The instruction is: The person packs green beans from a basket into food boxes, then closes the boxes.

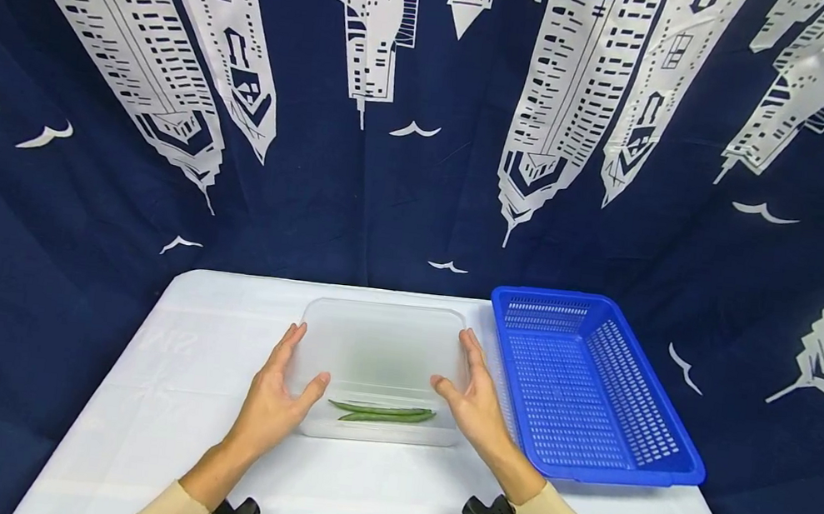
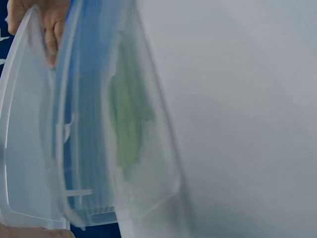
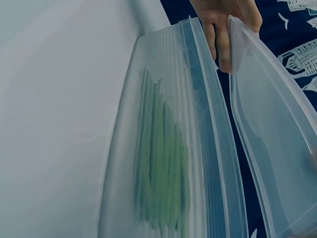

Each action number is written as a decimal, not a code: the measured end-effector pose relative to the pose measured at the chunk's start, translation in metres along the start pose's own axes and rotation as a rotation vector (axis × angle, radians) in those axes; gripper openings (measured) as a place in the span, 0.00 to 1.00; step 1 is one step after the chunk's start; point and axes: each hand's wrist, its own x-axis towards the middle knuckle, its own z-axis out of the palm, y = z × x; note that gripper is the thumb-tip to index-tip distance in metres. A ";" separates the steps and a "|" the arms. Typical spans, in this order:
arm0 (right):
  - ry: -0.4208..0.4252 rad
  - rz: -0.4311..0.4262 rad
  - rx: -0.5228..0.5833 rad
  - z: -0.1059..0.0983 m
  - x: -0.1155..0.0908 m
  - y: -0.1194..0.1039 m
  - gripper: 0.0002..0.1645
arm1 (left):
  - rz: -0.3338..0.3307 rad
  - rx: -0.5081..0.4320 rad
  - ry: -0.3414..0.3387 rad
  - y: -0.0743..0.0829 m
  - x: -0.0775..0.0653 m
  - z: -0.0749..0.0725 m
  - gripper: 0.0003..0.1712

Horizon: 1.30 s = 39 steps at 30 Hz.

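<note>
A clear plastic container stands on the table, with green beans inside; the right wrist view shows several beans through its wall. Above it is a translucent lid, apart from the rim in both wrist views, with a gap between them. My left hand holds the lid's left side, thumb over the near part. At the opposite side my right hand holds the lid too. In the right wrist view, fingers of the left hand show at the lid's far end. The left wrist view is blurred.
To the right of the container stands a blue perforated basket, close to my right hand. White cloth covers the table. Behind it hangs a dark blue curtain with white building prints.
</note>
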 end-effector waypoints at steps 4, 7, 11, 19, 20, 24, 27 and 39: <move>-0.017 -0.025 -0.033 -0.004 -0.003 0.006 0.59 | 0.022 0.026 -0.018 -0.005 -0.006 0.006 0.52; -0.031 -0.027 -0.043 -0.006 -0.006 0.011 0.59 | 0.027 0.037 -0.050 -0.008 -0.012 0.009 0.53; -0.043 -0.028 -0.050 -0.008 -0.009 0.015 0.59 | 0.027 0.049 -0.084 -0.011 -0.017 0.012 0.54; -0.042 -0.048 -0.060 -0.010 -0.015 0.020 0.57 | 0.003 0.046 -0.105 -0.012 -0.025 0.017 0.59; -0.042 -0.045 -0.065 -0.010 -0.017 0.021 0.57 | 0.003 0.046 -0.107 -0.012 -0.026 0.018 0.59; -0.043 -0.037 -0.073 -0.010 -0.020 0.024 0.57 | 0.010 0.053 -0.106 -0.014 -0.028 0.020 0.61; -0.048 -0.028 -0.069 -0.011 -0.022 0.027 0.57 | 0.013 0.061 -0.102 -0.015 -0.030 0.023 0.62; -0.044 -0.018 -0.107 -0.008 -0.023 0.039 0.55 | 0.045 0.085 -0.102 -0.017 -0.030 0.027 0.64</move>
